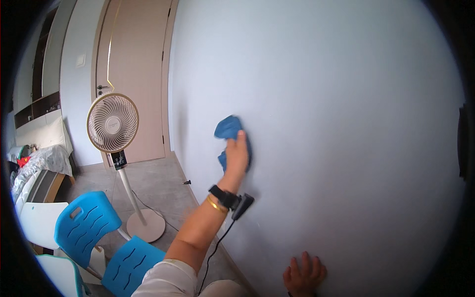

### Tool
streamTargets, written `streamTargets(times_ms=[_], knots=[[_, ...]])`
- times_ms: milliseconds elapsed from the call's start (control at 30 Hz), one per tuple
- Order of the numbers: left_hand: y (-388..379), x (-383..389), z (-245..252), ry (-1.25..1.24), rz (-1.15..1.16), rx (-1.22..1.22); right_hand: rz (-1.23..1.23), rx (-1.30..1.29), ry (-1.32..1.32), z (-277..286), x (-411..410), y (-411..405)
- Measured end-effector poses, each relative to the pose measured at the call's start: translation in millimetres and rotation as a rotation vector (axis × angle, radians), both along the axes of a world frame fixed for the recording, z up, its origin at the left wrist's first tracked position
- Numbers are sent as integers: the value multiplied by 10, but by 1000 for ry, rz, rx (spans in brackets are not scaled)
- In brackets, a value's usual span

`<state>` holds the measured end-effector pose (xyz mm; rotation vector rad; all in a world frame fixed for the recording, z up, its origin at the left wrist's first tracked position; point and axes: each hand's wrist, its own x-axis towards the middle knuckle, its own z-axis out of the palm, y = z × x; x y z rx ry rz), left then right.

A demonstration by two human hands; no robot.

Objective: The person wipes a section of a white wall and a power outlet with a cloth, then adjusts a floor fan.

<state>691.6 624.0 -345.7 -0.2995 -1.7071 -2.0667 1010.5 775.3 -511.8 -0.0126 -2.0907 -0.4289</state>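
Note:
My left hand (pixel 236 154) presses a crumpled blue cloth (pixel 229 128) to the pale wall (pixel 326 111). Parts of the cloth stick out above the fingers and beside the palm. A black strap with a small device (pixel 242 207) and a gold bangle (pixel 216 205) circle the left wrist, and a black cable (pixel 217 247) hangs from the device. Low on the wall, at the bottom of the view, my right hand (pixel 304 274) rests with fingers spread, holding nothing. Its wrist is mostly cut off by the frame edge.
A pedestal fan (pixel 113 124) stands left before a closed door (pixel 137 74), its cord running over the grey floor (pixel 167 200). Nearer are a blue plastic chair (pixel 87 222) and white chair parts (pixel 44 222). Beyond lies a bed (pixel 41 178). A dark object (pixel 462 143) edges the far right.

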Motion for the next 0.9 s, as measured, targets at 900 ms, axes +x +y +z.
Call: streamTargets(times_ms=[900], knots=[[403,1244,-602,737,-4,-296,343,-174,183,833,-311,-283]])
